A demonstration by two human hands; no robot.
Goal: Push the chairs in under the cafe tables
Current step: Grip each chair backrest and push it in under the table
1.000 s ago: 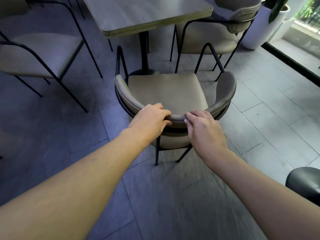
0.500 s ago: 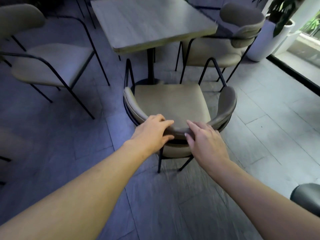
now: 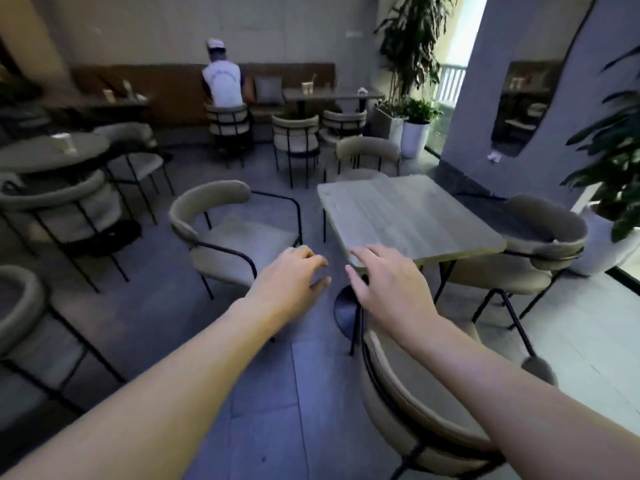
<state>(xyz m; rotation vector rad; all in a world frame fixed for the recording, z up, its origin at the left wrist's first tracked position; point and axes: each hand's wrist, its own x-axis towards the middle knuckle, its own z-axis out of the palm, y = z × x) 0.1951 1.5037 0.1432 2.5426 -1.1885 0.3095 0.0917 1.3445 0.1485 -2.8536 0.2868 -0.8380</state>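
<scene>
No readable text, label, brand, number or sign anywhere in the blurred view.

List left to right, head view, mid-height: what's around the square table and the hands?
Round table → pulled-out chair → left hand → right hand → square table → chair at the table's right side → white planter.

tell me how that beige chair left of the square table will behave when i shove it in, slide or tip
The beige chair has thin black metal legs and a slim padded seat, so it is probably light and should move easily. The floor tiles look smooth, so it will likely slide, perhaps scraping. Pushing high on the curved backrest could rock it forward; pushing lower looks steadier.
</scene>
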